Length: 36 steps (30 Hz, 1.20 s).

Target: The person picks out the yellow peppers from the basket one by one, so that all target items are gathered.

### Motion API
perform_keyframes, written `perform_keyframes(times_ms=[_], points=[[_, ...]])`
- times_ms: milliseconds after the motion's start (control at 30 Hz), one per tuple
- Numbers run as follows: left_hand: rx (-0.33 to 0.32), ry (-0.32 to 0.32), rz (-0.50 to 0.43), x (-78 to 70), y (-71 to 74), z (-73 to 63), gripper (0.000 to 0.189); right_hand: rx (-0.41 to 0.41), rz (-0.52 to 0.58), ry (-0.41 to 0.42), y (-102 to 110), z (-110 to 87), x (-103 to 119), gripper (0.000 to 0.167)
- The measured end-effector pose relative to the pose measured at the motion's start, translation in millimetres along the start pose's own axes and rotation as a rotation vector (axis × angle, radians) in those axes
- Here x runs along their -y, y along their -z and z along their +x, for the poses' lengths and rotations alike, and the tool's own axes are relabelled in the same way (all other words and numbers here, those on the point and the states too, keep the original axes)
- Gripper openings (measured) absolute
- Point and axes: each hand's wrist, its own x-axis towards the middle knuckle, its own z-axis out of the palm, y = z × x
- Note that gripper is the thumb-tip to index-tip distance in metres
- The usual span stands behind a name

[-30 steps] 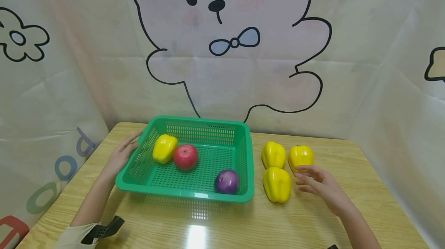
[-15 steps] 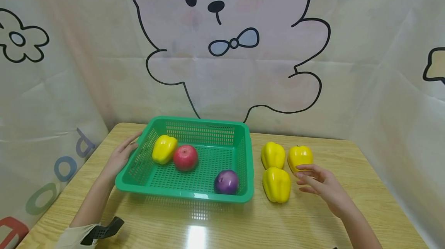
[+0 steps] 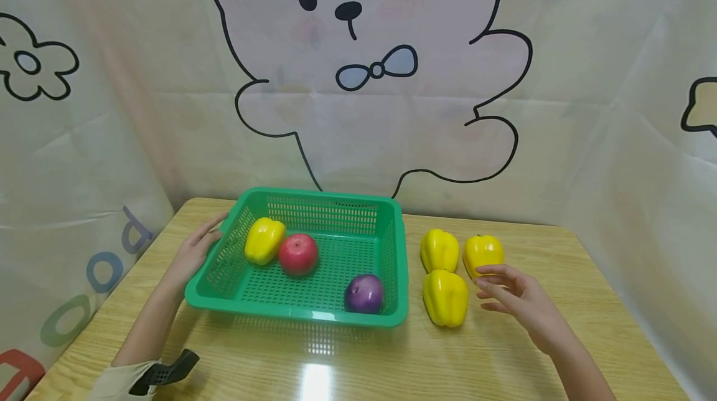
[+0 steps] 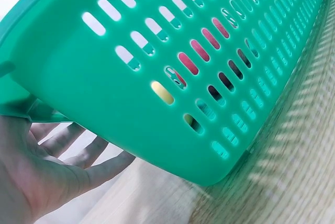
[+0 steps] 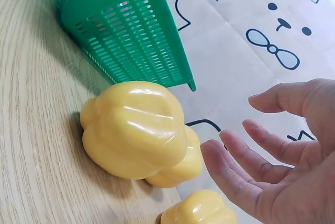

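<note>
My left hand (image 3: pixel 193 254) rests against the left end of a green plastic basket (image 3: pixel 297 312); its fingers stretch along the outer wall under the rim in the left wrist view, and the thumb is hidden. Inside the basket lie a yellow bell pepper (image 3: pixel 265 240), a red apple-like fruit (image 3: pixel 299 254) and a round purple vegetable (image 3: pixel 364 294). My right hand (image 3: pixel 518 301) hovers with spread, slightly bent fingers beside three yellow peppers: a near one (image 3: pixel 445 298), a back-left one (image 3: pixel 439 250) and a back-right one (image 3: pixel 483 251). The right wrist view shows nothing between its fingers.
Wood-grain table (image 3: pixel 269 363) underneath everything, with a bright reflection at the front. A pale cloth backdrop (image 3: pixel 364 133) with a bear drawing stands right behind the basket. Cloth walls flank both sides. A black strap device (image 3: pixel 168 373) sits on the left wrist.
</note>
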Motion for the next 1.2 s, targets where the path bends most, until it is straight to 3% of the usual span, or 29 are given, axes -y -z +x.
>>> perform_keyframes(times_ms=[433,1200], points=[[0.006,-0.004,-0.005,0.0,0.4,0.9,0.063,0.001,0.033,0.07,-5,-4.3,5,0.038],[0.002,0.0,-0.012,3.4,0.7,1.8,0.065,0.01,0.031,0.099,-16,-3.3,14,0.038]])
